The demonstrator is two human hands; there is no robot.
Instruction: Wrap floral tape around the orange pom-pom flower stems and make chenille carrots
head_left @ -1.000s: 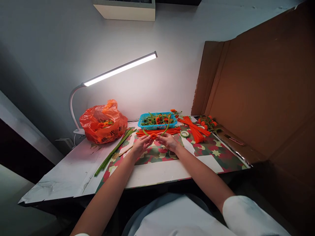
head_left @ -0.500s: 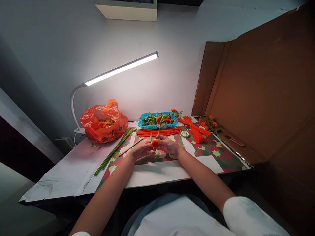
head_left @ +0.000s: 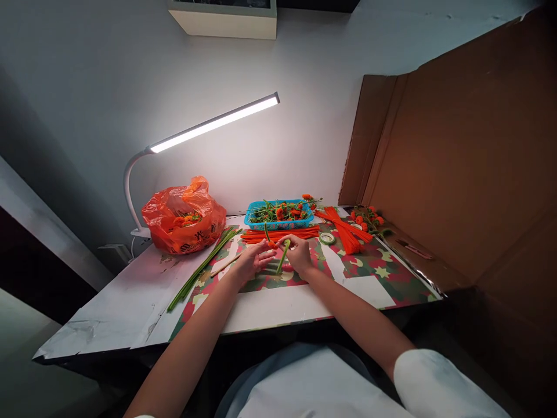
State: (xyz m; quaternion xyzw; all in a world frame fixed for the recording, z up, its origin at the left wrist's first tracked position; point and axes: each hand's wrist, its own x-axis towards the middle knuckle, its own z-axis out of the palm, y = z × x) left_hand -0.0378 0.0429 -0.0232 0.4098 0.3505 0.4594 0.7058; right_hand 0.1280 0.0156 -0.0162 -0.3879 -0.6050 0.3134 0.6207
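Note:
My left hand (head_left: 253,260) pinches a small orange flower (head_left: 272,245) between thumb and forefinger, its other fingers spread; a dark green stem rises beside the flower. Close on its right, my right hand (head_left: 298,253) is closed on a light green strip (head_left: 284,256) that hangs down from its fingertips. Both hands are over the patterned table cover. Behind them lie red-orange strips (head_left: 287,234) and a blue basket (head_left: 278,225) of orange flowers and green stems. A roll of green tape (head_left: 326,238) rests right of my right hand.
An orange plastic bag (head_left: 191,229) with flowers stands at the left, near green stems (head_left: 195,273) and a thin stick (head_left: 225,266). Crossed red-orange strips (head_left: 346,232) and more flowers (head_left: 368,219) lie right. A lamp (head_left: 213,123) hangs above; cardboard (head_left: 456,145) borders the right.
My hands have moved slightly apart at the fingertips. The flower has tipped and shifted a little left, and the light green strip in my right hand now hangs downward instead of pointing up.

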